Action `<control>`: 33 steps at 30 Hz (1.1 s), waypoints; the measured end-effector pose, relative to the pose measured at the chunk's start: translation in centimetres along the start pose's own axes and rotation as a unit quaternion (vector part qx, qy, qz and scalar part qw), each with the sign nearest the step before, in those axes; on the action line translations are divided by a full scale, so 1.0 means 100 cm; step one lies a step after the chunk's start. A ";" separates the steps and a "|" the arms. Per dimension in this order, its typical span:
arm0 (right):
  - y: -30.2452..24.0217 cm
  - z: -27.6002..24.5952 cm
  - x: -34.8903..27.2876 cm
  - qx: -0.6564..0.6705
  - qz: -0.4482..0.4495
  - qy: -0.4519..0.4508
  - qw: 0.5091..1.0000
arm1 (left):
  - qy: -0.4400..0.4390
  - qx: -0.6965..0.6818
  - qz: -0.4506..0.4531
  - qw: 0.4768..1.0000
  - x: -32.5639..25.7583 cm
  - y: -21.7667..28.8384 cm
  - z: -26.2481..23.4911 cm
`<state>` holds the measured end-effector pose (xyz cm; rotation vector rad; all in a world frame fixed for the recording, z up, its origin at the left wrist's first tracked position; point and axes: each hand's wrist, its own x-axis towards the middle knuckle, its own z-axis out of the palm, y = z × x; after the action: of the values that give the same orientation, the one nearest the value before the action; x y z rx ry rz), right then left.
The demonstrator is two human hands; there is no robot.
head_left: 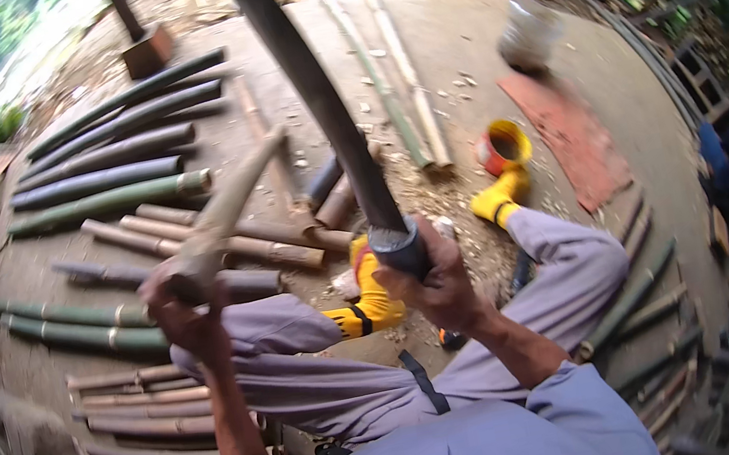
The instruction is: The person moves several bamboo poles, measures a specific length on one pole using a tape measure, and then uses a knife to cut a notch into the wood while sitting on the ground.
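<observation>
My right hand is closed round the grip of a machete. Its long dark blade points up and away from me, and a pale metal collar sits at the blade's base. In my left hand I grip a wooden club, thick near the hand and narrower at its far end. The club and the blade are apart, both raised above the ground. Below and between them lie several cut bamboo pieces. My feet wear yellow socks, with wood chips around them.
Green and dark bamboo poles lie in rows on the left, with thinner ones nearer. Two long split lengths stretch ahead. On the right are a red-and-yellow container, a reddish board, a clear plastic bag and more poles.
</observation>
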<state>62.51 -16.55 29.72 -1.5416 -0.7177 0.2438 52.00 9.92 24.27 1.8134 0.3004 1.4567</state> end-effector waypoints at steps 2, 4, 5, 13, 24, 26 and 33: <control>-0.027 -0.034 -0.015 0.046 -0.003 0.095 0.994 | -0.023 -0.006 0.001 1.000 0.038 -0.008 -0.014; -0.054 -0.085 -0.034 0.017 -0.013 0.213 0.977 | -0.072 -0.074 -0.033 0.994 0.066 -0.034 -0.016; -0.073 -0.119 -0.053 -0.051 -0.029 0.282 0.958 | -0.113 -0.098 -0.015 0.989 0.085 -0.042 -0.018; -0.039 -0.242 -0.212 -0.476 0.128 0.528 0.691 | -0.113 0.261 0.366 0.886 0.157 -0.100 -0.010; 0.177 -0.309 -0.377 -0.549 0.411 0.478 0.549 | -0.061 0.352 0.488 0.796 0.188 -0.086 0.036; 0.194 -0.326 -0.378 -0.562 0.460 0.430 0.536 | -0.069 0.365 0.499 0.783 0.192 -0.079 0.045; 0.240 -0.380 -0.374 -0.577 0.546 0.365 0.485 | -0.078 0.459 0.490 0.737 0.191 -0.095 0.067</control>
<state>61.62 -67.79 1.52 -2.9203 1.2523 -0.0685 66.76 25.20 31.29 3.2045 -0.1156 1.9976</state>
